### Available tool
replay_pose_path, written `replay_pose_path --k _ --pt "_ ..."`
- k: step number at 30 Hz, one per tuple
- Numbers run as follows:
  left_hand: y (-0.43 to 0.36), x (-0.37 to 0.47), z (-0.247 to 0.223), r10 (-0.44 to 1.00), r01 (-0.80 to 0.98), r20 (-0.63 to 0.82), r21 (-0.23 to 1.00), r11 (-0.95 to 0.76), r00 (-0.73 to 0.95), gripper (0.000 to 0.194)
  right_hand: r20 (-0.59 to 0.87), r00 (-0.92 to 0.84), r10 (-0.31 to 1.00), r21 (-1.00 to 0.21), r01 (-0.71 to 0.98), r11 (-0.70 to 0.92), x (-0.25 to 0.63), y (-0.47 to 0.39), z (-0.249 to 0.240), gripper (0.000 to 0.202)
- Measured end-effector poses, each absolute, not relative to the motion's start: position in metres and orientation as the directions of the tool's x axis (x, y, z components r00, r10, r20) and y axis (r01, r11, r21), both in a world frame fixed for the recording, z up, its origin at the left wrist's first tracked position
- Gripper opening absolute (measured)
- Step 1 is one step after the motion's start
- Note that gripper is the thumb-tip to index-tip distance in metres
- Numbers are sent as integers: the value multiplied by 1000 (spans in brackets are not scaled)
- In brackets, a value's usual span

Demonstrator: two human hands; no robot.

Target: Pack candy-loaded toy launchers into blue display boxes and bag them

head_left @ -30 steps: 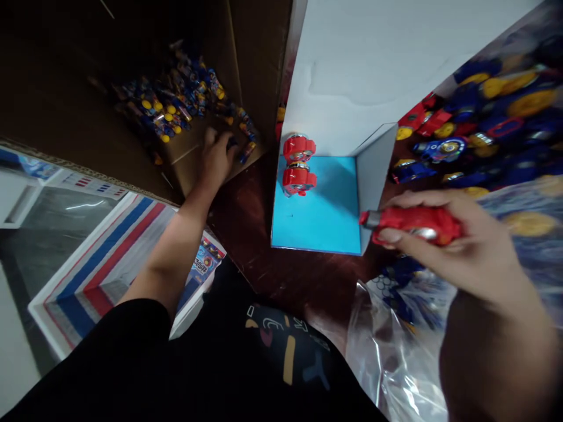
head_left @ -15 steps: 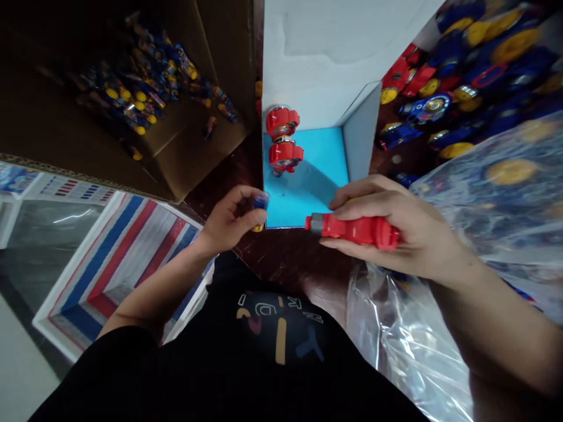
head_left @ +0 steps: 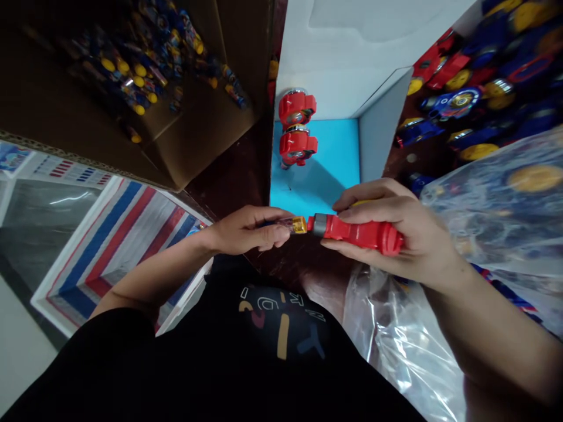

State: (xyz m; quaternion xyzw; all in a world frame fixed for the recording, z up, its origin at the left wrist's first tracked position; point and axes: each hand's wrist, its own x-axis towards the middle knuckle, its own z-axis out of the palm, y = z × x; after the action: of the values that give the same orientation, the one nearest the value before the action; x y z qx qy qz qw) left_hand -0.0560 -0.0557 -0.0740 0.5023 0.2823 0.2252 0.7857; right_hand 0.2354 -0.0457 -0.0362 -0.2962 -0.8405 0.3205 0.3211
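Note:
A small tube (head_left: 298, 225) with a shiny yellow end is pinched in my left hand (head_left: 253, 228). Its yellow end points right, right up against the red tip of a red plastic toy (head_left: 363, 233) with a grey collar; contact is hard to make out. My right hand (head_left: 404, 234) grips this toy from its right side, and a bit of yellow shows between the fingers. Beyond both hands, two similar red toys (head_left: 298, 146) lie one behind the other on the light blue floor of a white box (head_left: 338, 88).
A brown cardboard box (head_left: 176, 152) holding several small yellow-capped tubes (head_left: 141, 76) stands at upper left. Blue, yellow and red toys (head_left: 461, 102) are heaped at right, beside clear plastic bags (head_left: 396, 328). A striped open box (head_left: 114, 258) sits at lower left.
My left hand has moved right and turned the tube so its yellow end faces the red toy's tip. My right hand stays nearly in place. The view has shifted slightly.

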Motion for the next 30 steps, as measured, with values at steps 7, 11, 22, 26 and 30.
replay_pose_path --k 7,11,22,26,30 --pt "-48 -56 -62 642 184 0 958 -220 767 27 316 -619 719 -783 258 566 228 -50 -39 42" --pt "-52 -53 -75 656 439 275 558 -704 703 34 143 -413 900 -968 132 214 217 -61 -60 37" --pt "-61 -53 -84 815 296 124 892 -341 567 47 -195 -376 906 -975 171 -139 231 -54 -37 46" --pt "-68 -50 -91 726 294 446 706 -645 523 35 -295 -423 857 -950 226 -215 231 -54 -31 43" --pt "-65 -45 -136 738 450 555 585 -674 384 91 -29 -426 904 -813 537 226 233 -42 -36 37"
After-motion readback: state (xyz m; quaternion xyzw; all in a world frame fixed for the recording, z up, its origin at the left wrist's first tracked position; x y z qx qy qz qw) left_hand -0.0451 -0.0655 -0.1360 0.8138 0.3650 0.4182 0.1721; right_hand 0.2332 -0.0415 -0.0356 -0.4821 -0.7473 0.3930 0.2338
